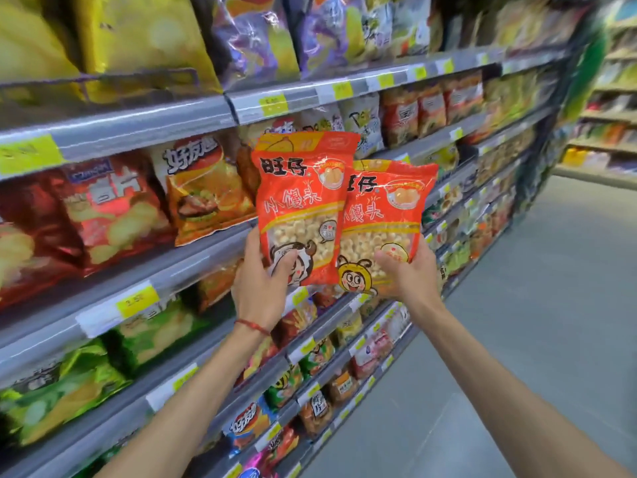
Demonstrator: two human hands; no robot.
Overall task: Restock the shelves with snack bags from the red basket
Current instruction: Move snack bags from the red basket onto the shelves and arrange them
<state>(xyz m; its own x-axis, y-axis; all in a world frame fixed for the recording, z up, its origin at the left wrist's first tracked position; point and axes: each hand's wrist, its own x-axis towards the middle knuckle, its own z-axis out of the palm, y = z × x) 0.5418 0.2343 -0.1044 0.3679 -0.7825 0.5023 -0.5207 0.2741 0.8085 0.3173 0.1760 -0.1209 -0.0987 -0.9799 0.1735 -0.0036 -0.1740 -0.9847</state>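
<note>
shelves (144, 127) packed with crisps and snacks run down the left side of the aisle, each metal edge dotted with yellow price tags (136, 300). in front of them the person holds up two matching orange-red snack bags, each with a clear window showing small pale round biscuits. the left hand (256, 288) grips the lower corner of the left bag (300, 201), with the thumb laid across the cartoon face on the front and the fingers hidden behind. the right hand (410, 270) grips the bottom of the right bag (382, 215) the same way, thumb on the front just below the window. both bags stand roughly upright in the air, off the shelves. the left bag sits a little higher, and its right edge overlaps the left edge of the right bag. a red string bracelet (251, 326) circles the left wrist. behind the bags, on the shelf at their level, stand a bag with a burger picture (203, 191) and red crisp bags (103, 208). yellow bags (138, 36) and purple bags (255, 36) fill the shelf above, and green bags (148, 332) lie on the one below. grey floor (551, 305) stretches away to the right.
</note>
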